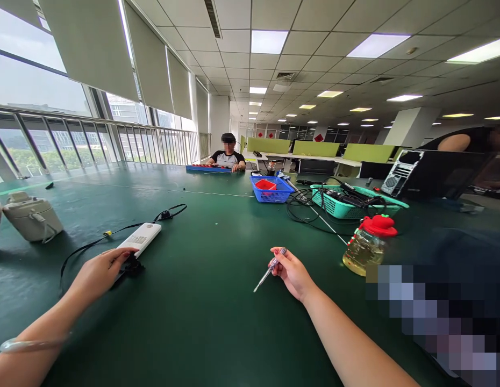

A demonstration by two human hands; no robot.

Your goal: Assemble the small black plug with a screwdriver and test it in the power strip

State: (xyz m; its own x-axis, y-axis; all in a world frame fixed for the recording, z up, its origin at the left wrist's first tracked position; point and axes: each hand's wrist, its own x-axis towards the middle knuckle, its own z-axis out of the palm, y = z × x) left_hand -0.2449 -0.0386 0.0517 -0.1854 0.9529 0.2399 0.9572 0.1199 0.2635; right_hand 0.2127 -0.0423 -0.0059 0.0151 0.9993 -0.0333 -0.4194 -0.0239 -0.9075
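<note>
My right hand [291, 273] is closed around a slim screwdriver [268, 271] with a clear handle, its tip pointing down-left just above the green table [201, 312]. My left hand [99, 273] rests on the table with its fingertips touching the near end of a white power strip [140, 238] and the black plug [131, 267] beside it. A black cable [113, 232] runs from the strip in a loop across the table. A bracelet circles my left wrist.
A cream bag [30, 217] sits far left. A glass jar with a red lid [366, 246] stands to the right. Behind it are a teal basket of cables [347, 201], a blue basket [271, 189] and a computer case [427, 174]. One person sits at the far end, another at right.
</note>
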